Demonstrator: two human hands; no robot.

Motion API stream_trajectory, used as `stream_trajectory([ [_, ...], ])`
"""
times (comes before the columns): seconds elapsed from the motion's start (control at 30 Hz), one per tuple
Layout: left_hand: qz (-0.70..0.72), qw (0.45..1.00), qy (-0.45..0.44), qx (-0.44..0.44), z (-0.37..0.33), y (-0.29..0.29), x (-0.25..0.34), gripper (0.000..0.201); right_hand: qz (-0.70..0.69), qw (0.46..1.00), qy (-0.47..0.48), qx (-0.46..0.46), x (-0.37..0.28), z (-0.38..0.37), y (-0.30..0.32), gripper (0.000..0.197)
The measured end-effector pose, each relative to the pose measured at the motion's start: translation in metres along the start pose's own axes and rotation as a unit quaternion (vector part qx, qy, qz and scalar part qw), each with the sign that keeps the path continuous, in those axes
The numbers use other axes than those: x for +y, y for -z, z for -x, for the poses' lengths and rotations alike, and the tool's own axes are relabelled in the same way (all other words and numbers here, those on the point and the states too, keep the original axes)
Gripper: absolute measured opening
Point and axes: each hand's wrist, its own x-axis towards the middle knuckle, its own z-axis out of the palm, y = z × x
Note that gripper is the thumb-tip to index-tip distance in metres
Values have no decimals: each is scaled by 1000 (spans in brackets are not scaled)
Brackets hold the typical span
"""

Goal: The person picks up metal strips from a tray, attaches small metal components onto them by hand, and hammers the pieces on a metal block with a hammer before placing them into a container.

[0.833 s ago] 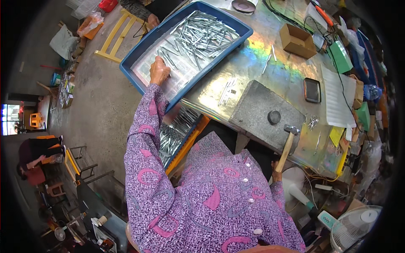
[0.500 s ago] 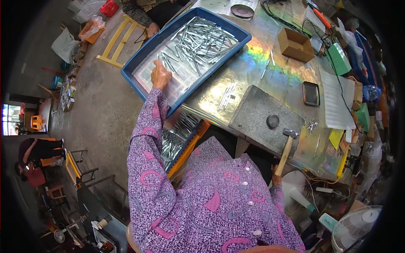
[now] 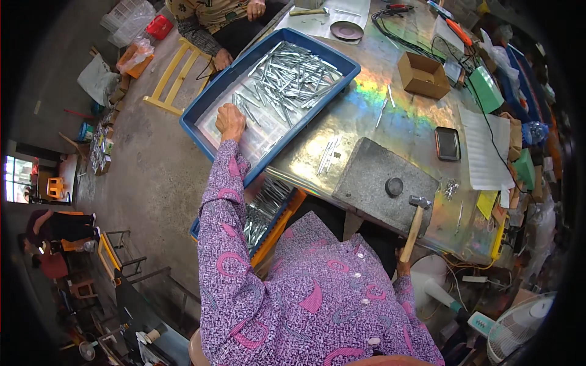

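My left hand (image 3: pixel 231 122) is inside a blue plastic tray (image 3: pixel 204 138), its fingers curled in. Beside the fingertips lie several thin silvery metal rods (image 3: pixel 247 108), and a large loose pile of them (image 3: pixel 296 70) fills the far part of the tray. Whatever the curled fingers hold, if anything, is hidden. My right hand (image 3: pixel 403 267), low at the table's near edge and partly hidden, is closed around the lower end of a hammer's wooden handle (image 3: pixel 414 232). The hammer head (image 3: pixel 420 201) is over a grey stone block (image 3: pixel 366 177), near a round dark metal piece (image 3: pixel 394 186).
Several rods (image 3: pixel 328 155) lie left of the block. A second tray of rods (image 3: pixel 265 210) sits below the table edge. Farther off are a cardboard box (image 3: pixel 424 76), a black dish (image 3: pixel 448 144) and a dark plate (image 3: pixel 347 31). Another person's hand (image 3: pixel 223 60) is beside the blue tray.
My left hand has drawn its fingers in, away from the rods by its fingertips. The view has shifted slightly, showing more of the other person. My right hand and the hammer stay in place.
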Motion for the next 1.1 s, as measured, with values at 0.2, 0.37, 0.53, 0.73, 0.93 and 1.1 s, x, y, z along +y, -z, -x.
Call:
stream_trajectory([
  [0.2, 27, 998, -28, -52, -2, 12, 7, 22, 66, 992, 61, 92, -40, 14, -4, 25],
  [0.37, 28, 996, -1, -86, 17, 35, -7, 24, -14, 999, -19, -42, -150, 29, 1, 22],
  [0.53, 52, 988, -27, -141, 30, 40, -11, 28, 251, 936, 230, 94, -97, 7, -8, 20],
  [0.73, 115, 973, 30, -197, 31, 48, -18, 29, 233, 971, -11, -49, -136, -1, -5, 30],
  [0.93, 285, 948, 98, -102, 43, 59, -4, 21, -39, 997, -64, -9, -149, 11, -10, 44],
  [1.1, 515, 851, 72, -79, 53, 84, 33, 20, 80, 996, 6, 35, -114, -2, -22, 50],
])
